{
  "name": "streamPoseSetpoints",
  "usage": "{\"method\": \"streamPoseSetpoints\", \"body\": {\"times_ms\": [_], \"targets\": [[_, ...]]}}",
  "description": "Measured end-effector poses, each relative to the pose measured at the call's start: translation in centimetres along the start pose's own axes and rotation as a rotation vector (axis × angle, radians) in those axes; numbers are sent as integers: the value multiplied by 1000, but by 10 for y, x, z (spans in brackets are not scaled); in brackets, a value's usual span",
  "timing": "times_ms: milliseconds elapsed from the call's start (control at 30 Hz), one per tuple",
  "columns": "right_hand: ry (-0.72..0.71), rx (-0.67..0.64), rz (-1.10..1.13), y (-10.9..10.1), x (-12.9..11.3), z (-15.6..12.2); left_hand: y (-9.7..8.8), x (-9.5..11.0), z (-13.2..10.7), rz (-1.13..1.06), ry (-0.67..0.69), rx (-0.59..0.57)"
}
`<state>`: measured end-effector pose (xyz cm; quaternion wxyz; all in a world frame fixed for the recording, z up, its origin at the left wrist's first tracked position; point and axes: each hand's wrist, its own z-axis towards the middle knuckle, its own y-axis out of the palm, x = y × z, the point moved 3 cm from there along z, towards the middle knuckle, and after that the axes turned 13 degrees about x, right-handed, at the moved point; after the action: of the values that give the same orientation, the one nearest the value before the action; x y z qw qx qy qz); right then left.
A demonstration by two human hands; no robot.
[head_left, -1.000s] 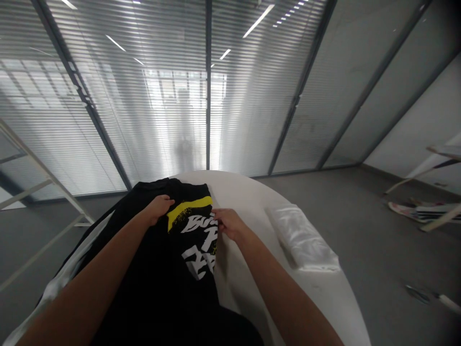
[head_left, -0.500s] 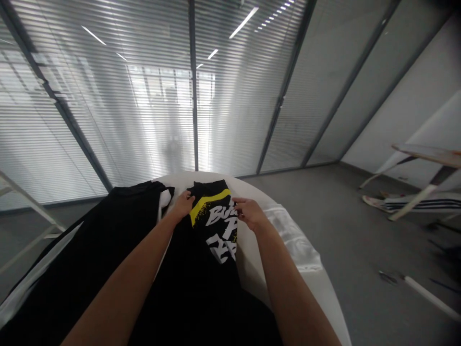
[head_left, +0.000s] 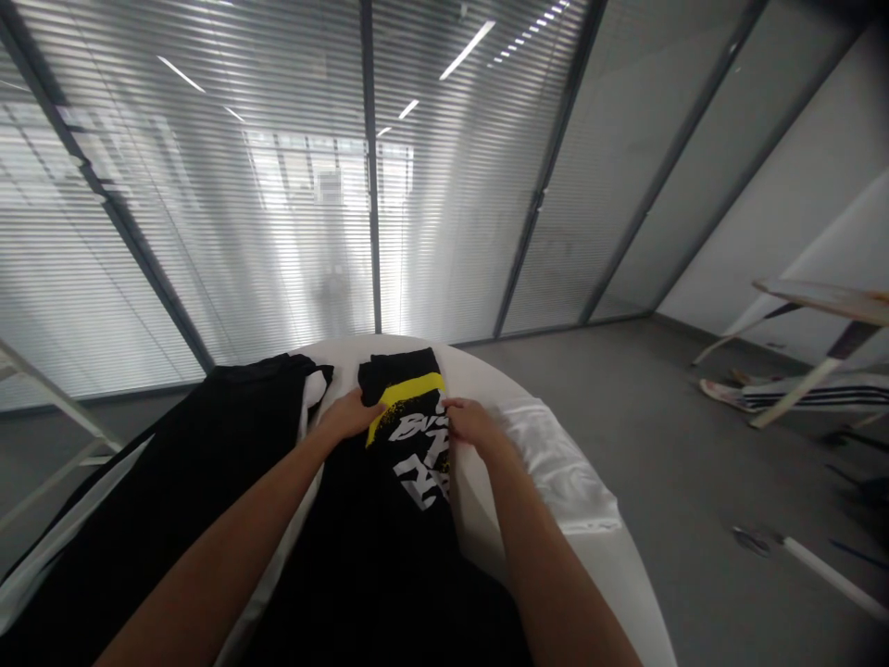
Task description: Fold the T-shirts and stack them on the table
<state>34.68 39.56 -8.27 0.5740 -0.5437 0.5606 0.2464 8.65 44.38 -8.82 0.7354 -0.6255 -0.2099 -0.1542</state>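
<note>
Lay along the round white table, running from the near side toward the far rim: a black shirt, gathered into a narrow strip, with a yellow stripe across it and white lettering below that. Rested on the shirt's left edge, just at the end of the stripe: the left hand, fingers pressed together and stretched across the cloth, palm down, no pinch showing. Came in from the other side to the shirt's right edge, beside the lettering: the right hand, fingers bunched together and curled down onto the cloth; whether pinching a fold or only pressing, impossible to tell from this view.

Spread over the table's left part and hanging off its edge: a black garment with a white stripe down one side, just beside the shirt. Lay on the right part, close to the right hand: a white cloth bundle. Stood behind the table: a glass wall with slatted blinds. Lay on the grey floor at right: a striped cloth and a white rod.
</note>
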Motion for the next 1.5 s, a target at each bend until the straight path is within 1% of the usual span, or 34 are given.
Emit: {"method": "streamPoseSetpoints", "body": {"times_ms": [67,167,233,267,300,333,400,467,500,567,600,633,667,700,733,833,900,967,1033,1100,1200,1267,1367,1433,1500], "targets": [[25,-45,-69,-8,-3,-2,-1,2,-5,49,53,-56],[33,-185,-141,-13,-5,-8,-4,2,-2,60,50,-57],[-24,-305,-148,-8,-4,-10,-5,0,6,58,40,-53],[-78,-346,-147,-5,-4,-11,-6,0,10,56,35,-50],[-156,-355,-145,-1,-3,-10,-6,0,14,53,28,-43],[-256,-333,-141,3,-3,-8,-7,0,17,51,21,-32],[-453,-225,-145,9,-4,-5,-8,1,20,50,2,-3],[-570,-90,-168,15,-5,-2,-11,4,18,59,-26,60],[-586,-40,-187,17,-5,-1,-13,7,14,73,-35,119],[-582,-13,-221,20,-7,-1,-20,16,1,119,-8,277],[-581,-28,-232,21,-8,-3,-24,21,-8,145,38,354],[-583,-59,-244,22,-10,-5,-27,27,-19,166,101,407],[-587,-96,-259,22,-12,-7,-29,31,-32,175,175,423],[-594,-130,-280,21,-15,-10,-29,33,-46,168,251,403],[-604,-158,-304,21,-17,-13,-28,34,-61,149,319,354],[-630,-219,-367,18,-24,-22,-22,24,-110,98,507,127],[-638,-238,-396,17,-27,-27,-21,14,-139,101,565,20],[-645,-246,-420,19,-28,-33,-24,6,-160,89,562,-23],[-662,-251,-440,22,-29,-41,-32,3,-171,61,526,-24],[-679,-254,-447,25,-30,-52,-41,4,-178,34,494,-15],[-714,-247,-527,22,-29,-75,-51,4,-186,26,476,-27],[-739,-218,-621,15,-26,-92,-54,1,-191,43,475,-43],[-756,-192,-737,3,-15,-120,-54,-6,-197,58,503,-22],[-746,-192,-768,-3,-3,-139,-53,-11,-199,60,536,-1],[-716,-156,-775,-6,8,-157,-52,-14,-201,62,560,1]]}}
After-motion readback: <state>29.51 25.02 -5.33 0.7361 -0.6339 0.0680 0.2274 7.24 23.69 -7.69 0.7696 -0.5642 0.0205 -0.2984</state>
